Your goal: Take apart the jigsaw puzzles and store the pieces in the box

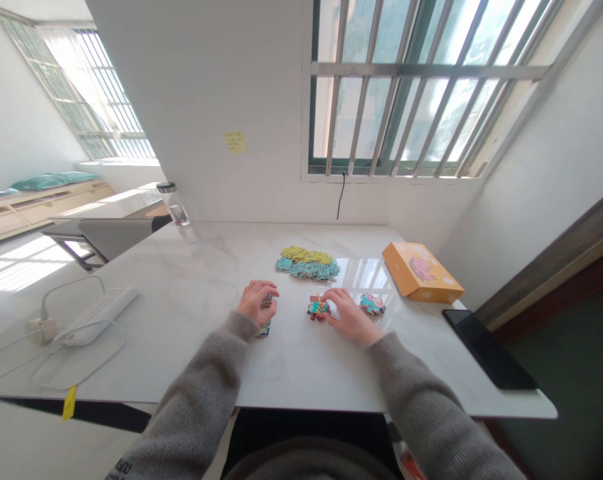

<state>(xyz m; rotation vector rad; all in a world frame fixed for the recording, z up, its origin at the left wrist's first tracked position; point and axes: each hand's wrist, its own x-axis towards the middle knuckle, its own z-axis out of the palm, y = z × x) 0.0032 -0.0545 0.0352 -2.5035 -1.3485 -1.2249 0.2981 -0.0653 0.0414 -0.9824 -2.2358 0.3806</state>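
Observation:
My left hand (258, 301) curls around a stack of jigsaw puzzle pieces (266, 327) on the white table, its fingers mostly covering them. To its right, my right hand (348, 313) has its thumb and fingertips closed on the edge of a small colourful cluster of puzzle pieces (318, 308). Another small pile of puzzle pieces (372, 304), teal and pink, lies just right of that hand. Farther back, overlapping rows of yellow puzzle pieces (306, 255) and blue puzzle pieces (314, 270) are spread out.
An orange box (424, 273) sits at the back right, with a black tablet (488, 350) at the right edge. A glass bottle (175, 205) stands at the back left. On the left lie a white power strip (98, 317) and its cables. A wall (206, 180) bounds the back.

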